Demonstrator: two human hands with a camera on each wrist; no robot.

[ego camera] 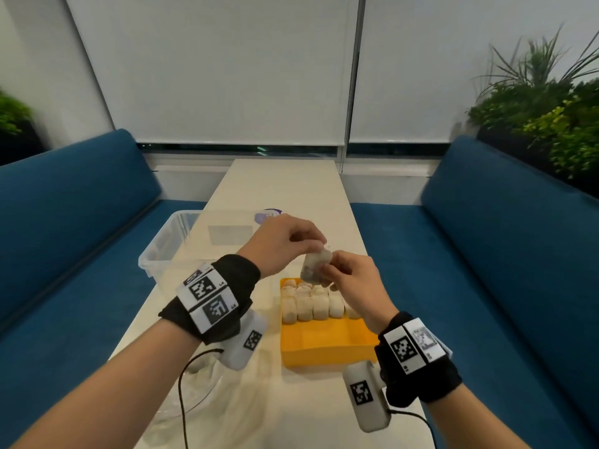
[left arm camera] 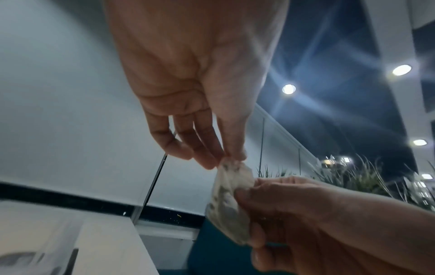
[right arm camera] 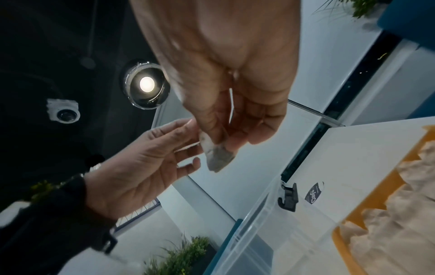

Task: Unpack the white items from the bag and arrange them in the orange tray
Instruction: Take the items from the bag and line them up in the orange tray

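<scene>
A small white wrapped item [ego camera: 316, 265] [left arm camera: 228, 204] [right arm camera: 217, 156] hangs in the air just above the far end of the orange tray [ego camera: 324, 354]. My left hand [ego camera: 316, 246] [left arm camera: 226, 158] pinches its top end between thumb and fingertips. My right hand [ego camera: 334, 270] [right arm camera: 226, 143] grips its body from the right. A row of several white items [ego camera: 311, 303] [right arm camera: 388, 232] fills the tray's far half; the near half shows bare orange. A crumpled clear bag [ego camera: 201, 393] lies at the table's near left, partly hidden by my left wrist.
A clear plastic bin [ego camera: 155, 254] [right arm camera: 247, 232] stands on the table's left side, overhanging the edge. A purple round sticker [ego camera: 269, 215] lies beyond my hands. Blue sofas flank the narrow white table [ego camera: 285, 189]. Cables hang from both wrist cameras.
</scene>
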